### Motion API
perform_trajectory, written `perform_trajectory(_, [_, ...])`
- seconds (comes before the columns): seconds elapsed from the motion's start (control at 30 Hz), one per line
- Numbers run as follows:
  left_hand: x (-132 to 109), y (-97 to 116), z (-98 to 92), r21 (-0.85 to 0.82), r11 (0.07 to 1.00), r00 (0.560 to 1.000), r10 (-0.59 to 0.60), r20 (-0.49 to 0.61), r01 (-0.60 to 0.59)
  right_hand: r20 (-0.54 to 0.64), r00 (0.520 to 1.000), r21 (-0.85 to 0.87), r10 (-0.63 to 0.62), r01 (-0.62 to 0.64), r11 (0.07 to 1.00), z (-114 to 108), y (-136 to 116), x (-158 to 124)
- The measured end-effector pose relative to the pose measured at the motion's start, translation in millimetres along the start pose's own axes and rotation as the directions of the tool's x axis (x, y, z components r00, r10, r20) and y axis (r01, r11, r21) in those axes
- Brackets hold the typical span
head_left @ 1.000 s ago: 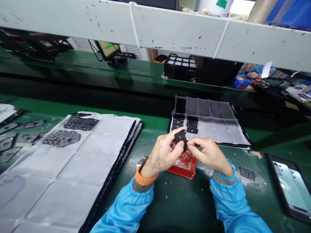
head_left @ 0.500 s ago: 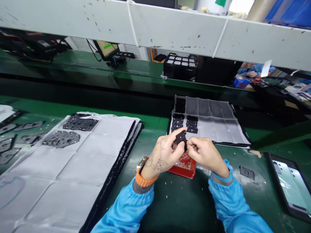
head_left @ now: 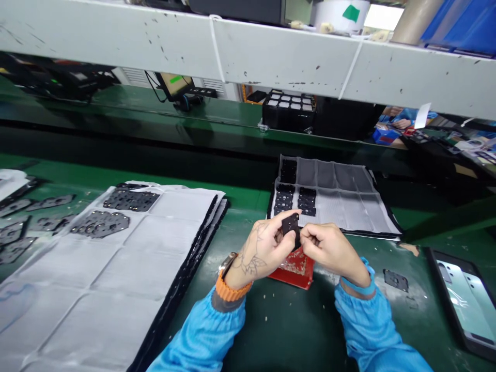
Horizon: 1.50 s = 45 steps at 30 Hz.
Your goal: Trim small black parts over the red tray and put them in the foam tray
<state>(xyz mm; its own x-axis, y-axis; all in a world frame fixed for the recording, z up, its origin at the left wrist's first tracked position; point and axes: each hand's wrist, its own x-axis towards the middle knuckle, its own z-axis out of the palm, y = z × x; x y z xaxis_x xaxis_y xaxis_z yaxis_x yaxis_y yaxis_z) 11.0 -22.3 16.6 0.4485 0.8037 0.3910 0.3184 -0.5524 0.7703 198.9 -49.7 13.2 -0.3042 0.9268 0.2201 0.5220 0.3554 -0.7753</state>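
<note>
Your left hand (head_left: pixel 260 251) and right hand (head_left: pixel 329 248) are raised together just above the red tray (head_left: pixel 294 268), fingertips almost meeting over its far edge. Your left hand is turned thumb-up, forefinger and thumb stretched forward and pinched. Your right hand is curled, knuckles up, thumb and forefinger pinched toward the left. Both forearms, in blue sleeves, angle inward from either side of the tray; an orange band circles your left wrist.

No legible text, label, brand, number or sign appears anywhere in view; the white paper tag (head_left: pixel 421 114) at two o'clock shows no readable marking.
</note>
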Motion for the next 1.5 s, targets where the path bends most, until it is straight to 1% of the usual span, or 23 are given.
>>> perform_trajectory(0.07, [0.4,-0.9,0.6,0.007,1.0,1.0,0.005,-0.006,-0.005,-0.04,0.998,0.052,0.048,-0.046,0.998,-1.0,0.1,-1.5])
perform_trajectory(0.13, [0.6,-2.4,1.9,0.029,0.999,1.0,0.025,0.003,-0.025,-0.093,0.99,0.15,0.109,-0.094,0.984,-1.8,0.6,-2.7])
perform_trajectory(0.2, [0.4,-4.1,3.7,0.052,0.997,0.998,0.059,0.026,-0.06,-0.137,0.979,0.23,0.149,-0.115,0.966,-2.1,1.3,-3.6])
perform_trajectory(0.27, [0.0,-5.9,5.4,0.07,0.993,0.994,0.093,0.06,-0.097,-0.156,0.974,0.252,0.164,-0.122,0.96,-1.9,2.4,-3.8])
perform_trajectory(0.37, [-1.7,-8.7,6.5,0.1,0.985,0.984,0.132,0.118,-0.144,-0.167,0.97,0.234,0.177,-0.135,0.963,-1.6,4.5,-3.7])
perform_trajectory(0.43, [-3.3,-10.3,6.6,0.127,0.978,0.978,0.145,0.147,-0.164,-0.15,0.971,0.232,0.186,-0.149,0.961,-1.6,6.1,-3.5])
perform_trajectory(0.63, [-6.3,-10.0,7.7,0.182,0.964,0.968,0.156,0.196,-0.192,-0.101,0.973,0.235,0.206,-0.178,0.956,-2.8,9.9,-3.2])
perform_trajectory(0.73, [-7.5,-8.8,9.6,0.225,0.949,0.965,0.179,0.19,-0.22,-0.098,0.971,0.22,0.217,-0.192,0.957,-1.8,9.7,-2.4])
perform_trajectory(0.83, [-9.2,-9.7,12.3,0.274,0.931,0.964,0.202,0.17,-0.243,-0.138,0.968,0.18,0.212,-0.186,0.966,1.7,7.7,0.4])
perform_trajectory(0.97, [-9.7,-11.6,14.3,0.293,0.923,0.967,0.222,0.12,-0.249,-0.186,0.967,0.109,0.174,-0.155,0.982,6.3,5.7,5.1])
perform_trajectory(1.03, [-9.3,-11.2,13.8,0.289,0.925,0.968,0.223,0.118,-0.249,-0.166,0.971,0.115,0.171,-0.153,0.981,6.1,6.1,6.1])
perform_trajectory(1.2, [-10.2,-8.8,9.9,0.266,0.923,0.958,0.244,0.153,-0.277,-0.068,0.981,0.238,0.184,-0.163,0.958,-0.3,8.5,3.6])
perform_trajectory(1.33, [-12.5,-9.3,8.7,0.301,0.907,0.952,0.252,0.172,-0.295,-0.053,0.986,0.162,0.155,-0.145,0.976,-1.2,7.1,2.3])
perform_trajectory(1.43, [-13.1,-10.8,9.3,0.316,0.907,0.954,0.227,0.194,-0.28,-0.072,0.99,0.075,0.125,-0.12,0.99,1.0,5.6,3.1])
perform_trajectory(1.5, [-13.0,-11.8,9.6,0.323,0.908,0.957,0.211,0.198,-0.267,-0.084,0.99,0.049,0.109,-0.106,0.993,1.6,5.4,3.7])
